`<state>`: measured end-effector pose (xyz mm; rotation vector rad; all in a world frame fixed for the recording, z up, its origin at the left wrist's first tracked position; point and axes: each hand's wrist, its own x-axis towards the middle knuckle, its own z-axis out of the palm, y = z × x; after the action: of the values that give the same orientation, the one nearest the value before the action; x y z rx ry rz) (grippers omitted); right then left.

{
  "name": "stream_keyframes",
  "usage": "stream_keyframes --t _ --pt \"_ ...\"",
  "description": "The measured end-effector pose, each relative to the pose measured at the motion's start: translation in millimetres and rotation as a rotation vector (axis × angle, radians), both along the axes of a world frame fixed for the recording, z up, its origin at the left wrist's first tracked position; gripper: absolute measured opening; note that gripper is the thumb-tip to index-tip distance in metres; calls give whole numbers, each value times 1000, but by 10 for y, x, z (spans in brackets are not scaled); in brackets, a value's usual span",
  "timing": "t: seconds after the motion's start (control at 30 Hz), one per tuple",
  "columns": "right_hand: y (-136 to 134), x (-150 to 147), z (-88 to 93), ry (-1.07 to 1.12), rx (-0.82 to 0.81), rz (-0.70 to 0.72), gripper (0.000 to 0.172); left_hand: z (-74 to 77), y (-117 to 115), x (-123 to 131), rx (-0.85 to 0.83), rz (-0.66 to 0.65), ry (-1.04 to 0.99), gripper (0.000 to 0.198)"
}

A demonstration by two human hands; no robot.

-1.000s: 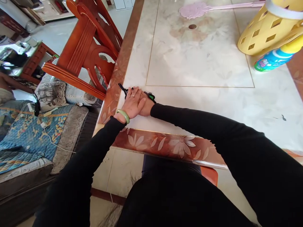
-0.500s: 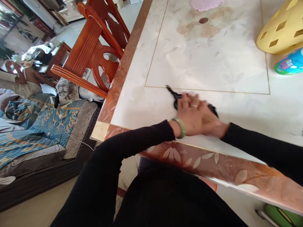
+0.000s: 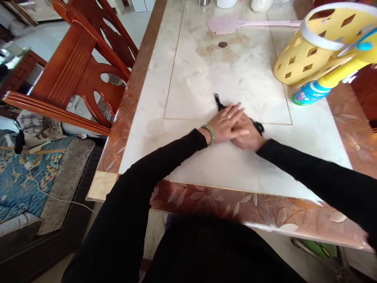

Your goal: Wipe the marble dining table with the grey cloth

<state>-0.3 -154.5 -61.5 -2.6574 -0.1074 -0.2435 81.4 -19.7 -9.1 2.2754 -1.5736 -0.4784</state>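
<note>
Both hands lie stacked on the bench, the left hand point(image 3: 228, 124) flat atop the right hand point(image 3: 249, 135), pressing a black tool point(image 3: 219, 103) poking out beyond them, whether gripped I cannot tell, unlifted yet.

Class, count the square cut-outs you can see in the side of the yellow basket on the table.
About 8 show on the yellow basket at the table's far right: two slanting rows across its side. More may be hidden round the back.

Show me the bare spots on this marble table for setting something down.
Bare marble lies between the pink swatter and the hands, and along the near floral border. It is crowded by the yellow perforated basket and blue bottle.
</note>
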Motion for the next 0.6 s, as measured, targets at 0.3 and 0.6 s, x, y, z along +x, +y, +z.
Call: stream_keyframes --t 0.3,0.6 --pt "391 1184 146 144 -98 102 83 301 441 670 195 335 -66 75" --pt "877 -556 169 27 -110 302 74 286 1404 -620 131 39 -123 96"
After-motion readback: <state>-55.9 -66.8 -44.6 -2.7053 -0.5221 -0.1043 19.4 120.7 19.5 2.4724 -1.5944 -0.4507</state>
